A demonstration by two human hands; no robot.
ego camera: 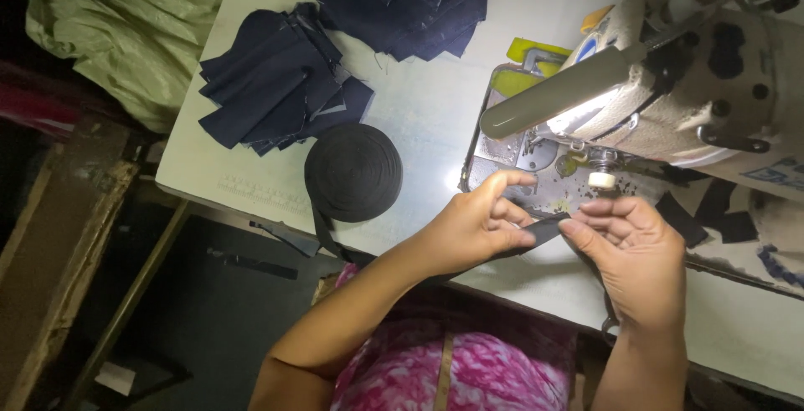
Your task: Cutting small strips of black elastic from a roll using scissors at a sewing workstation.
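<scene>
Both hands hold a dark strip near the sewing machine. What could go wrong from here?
1. The left hand and right hand pinch the dark fabric strip close under the beige sewing machine; fingers could perhaps drift near its needle area.
2. The round black tape roll lies near the table edge and might slide off.

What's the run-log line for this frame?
left hand: pinching dark strip | right hand: pinching same strip | sewing machine: behind | tape roll: left

navy fabric pieces [280, 84] lie far left, another pile [402, 0] beyond; pale green sack [126, 34] off the table's left.
</scene>
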